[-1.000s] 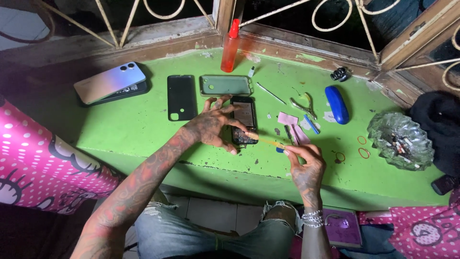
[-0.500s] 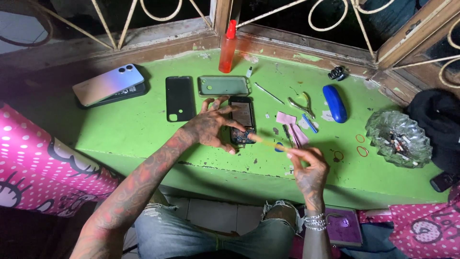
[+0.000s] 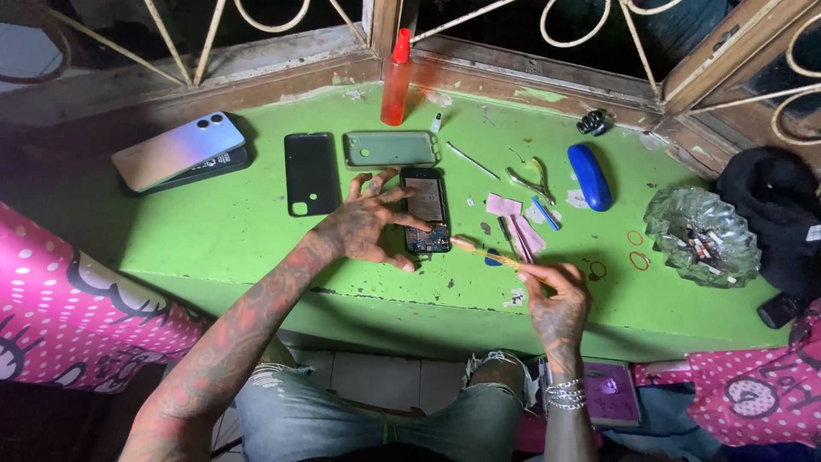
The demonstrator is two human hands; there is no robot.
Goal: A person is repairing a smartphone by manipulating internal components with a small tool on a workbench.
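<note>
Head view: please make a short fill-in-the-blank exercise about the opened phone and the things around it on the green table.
1. The left hand rests on the opened black phone, which lies on the ____ table.
2. The right hand holds a thin yellowish ____.
3. The red spray bottle stands ____.
4. The clear glass ashtray lies far ____ of the phone.

Missing: green; stick; upright; right

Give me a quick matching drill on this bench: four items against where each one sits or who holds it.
Things:
1. opened phone
2. thin stick tool
3. red spray bottle
4. glass ashtray

Places:
A. far edge, by the window frame
B. under the left hand
C. right end of the green table
D. pinched in the right hand

Pairs: 1-B, 2-D, 3-A, 4-C
</note>
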